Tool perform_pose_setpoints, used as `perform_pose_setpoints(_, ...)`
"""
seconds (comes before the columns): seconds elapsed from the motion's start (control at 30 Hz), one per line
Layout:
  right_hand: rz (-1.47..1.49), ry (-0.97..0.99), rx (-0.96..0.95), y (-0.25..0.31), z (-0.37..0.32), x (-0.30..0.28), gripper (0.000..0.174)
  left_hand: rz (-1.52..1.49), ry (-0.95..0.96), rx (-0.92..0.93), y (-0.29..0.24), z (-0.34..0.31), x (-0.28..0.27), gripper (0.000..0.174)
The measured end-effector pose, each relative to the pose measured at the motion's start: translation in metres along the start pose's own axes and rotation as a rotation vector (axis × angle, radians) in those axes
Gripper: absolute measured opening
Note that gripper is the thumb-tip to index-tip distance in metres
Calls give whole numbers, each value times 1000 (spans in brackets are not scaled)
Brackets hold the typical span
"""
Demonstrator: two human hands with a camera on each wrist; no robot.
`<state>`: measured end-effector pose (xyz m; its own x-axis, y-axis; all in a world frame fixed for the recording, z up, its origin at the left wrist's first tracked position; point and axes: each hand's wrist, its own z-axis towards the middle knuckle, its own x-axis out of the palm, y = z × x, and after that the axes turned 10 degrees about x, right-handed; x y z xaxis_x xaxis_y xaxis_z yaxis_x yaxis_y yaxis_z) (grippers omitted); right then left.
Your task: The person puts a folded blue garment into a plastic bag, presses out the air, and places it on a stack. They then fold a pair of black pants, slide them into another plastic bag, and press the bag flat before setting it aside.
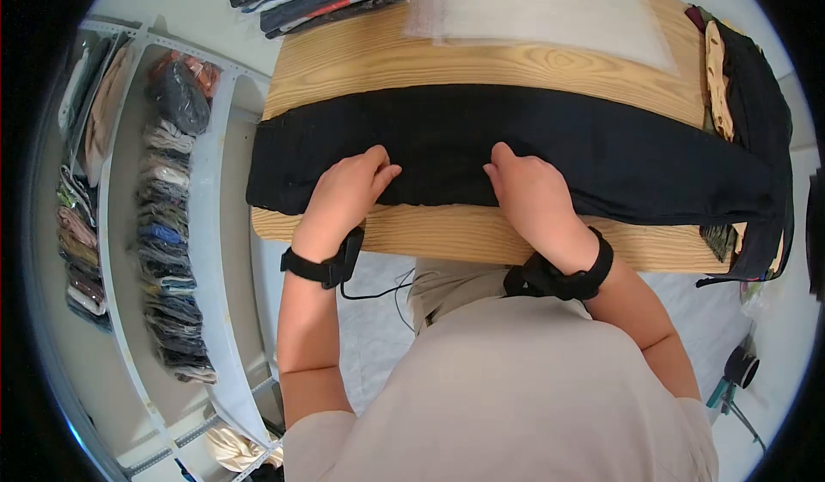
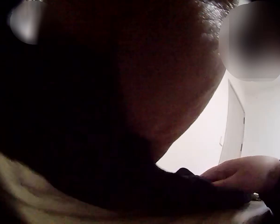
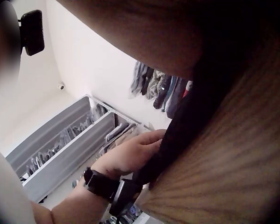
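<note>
A pair of long black trousers (image 1: 447, 130) lies folded lengthwise across the wooden table (image 1: 369, 61). My left hand (image 1: 348, 186) is on its near half, left of the middle, fingers curled in and pinching the cloth. To the right, my right hand (image 1: 528, 190) grips the same cloth, its thumb and bent forefinger pointing inward. A flat stretch of black fabric lies between both hands. In the left wrist view the right hand (image 2: 245, 172) shows low against the dark cloth; in the right wrist view the left hand (image 3: 130, 151) does. Most fingertips are hidden.
Clear plastic bags (image 1: 550, 9) lie flat at the table's back. Bagged folded clothes (image 1: 326, 1) are stacked at the back left. More garments (image 1: 756, 112) hang over the right edge. A white shelf (image 1: 206, 190) of bagged clothes stands to the left.
</note>
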<state>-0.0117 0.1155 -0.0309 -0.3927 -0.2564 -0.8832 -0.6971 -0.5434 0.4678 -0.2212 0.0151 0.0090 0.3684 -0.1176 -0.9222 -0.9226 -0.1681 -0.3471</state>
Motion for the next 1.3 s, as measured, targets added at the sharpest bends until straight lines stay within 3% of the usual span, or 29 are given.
perform_pose_setpoints(0.07,-9,6,4,0,0,-1,15,179,-211,181,-8,-9,1,9)
perform_pose_setpoints(0.1,-21,15,4,1,0,-1,16,176,-205,190,-17,-13,1,9)
perform_pose_setpoints(0.17,-14,5,17,1,0,1,16,70,-442,337,-43,-20,8,23)
perform_pose_setpoints(0.23,-28,-1,33,2,-1,1,16,-33,-301,414,-59,-25,24,38)
perform_pose_setpoints(0.3,47,-8,52,2,-2,0,17,20,-162,321,-65,-24,48,47)
perform_pose_setpoints(0.4,117,-77,8,-5,-5,4,17,164,-106,252,-69,-19,59,54)
perform_pose_setpoints(0.5,116,-13,41,-15,-15,-13,18,140,-99,214,-74,-18,60,53)
perform_pose_setpoints(0.7,144,-216,71,-88,-56,-48,17,187,-67,141,-79,-16,64,48)
perform_pose_setpoints(0.77,227,-137,318,-106,-73,-71,18,182,-74,134,-81,-14,64,47)
perform_pose_setpoints(0.87,60,21,590,-126,-92,-98,20,179,-66,106,-85,-12,64,46)
perform_pose_setpoints(0.97,106,-109,547,-123,-94,-111,18,183,-69,113,-84,-12,64,46)
perform_pose_setpoints(1.03,93,-248,293,-120,-86,-107,14,185,-55,91,-86,-12,62,47)
perform_pose_setpoints(1.07,24,-387,62,-118,-78,-101,27,196,-59,92,-86,-12,63,47)
perform_pose_setpoints(1.1,-48,-292,-3,-114,-75,-100,42,188,-65,116,-86,-12,63,47)
perform_pose_setpoints(1.17,-114,-81,97,-119,-81,-81,47,201,-62,89,-86,-12,63,47)
perform_pose_setpoints(1.27,-349,-134,122,-142,-91,-79,48,227,-98,113,-85,-12,66,50)
perform_pose_setpoints(1.3,-374,-170,235,-158,-92,-86,51,241,-97,101,-85,-13,67,50)
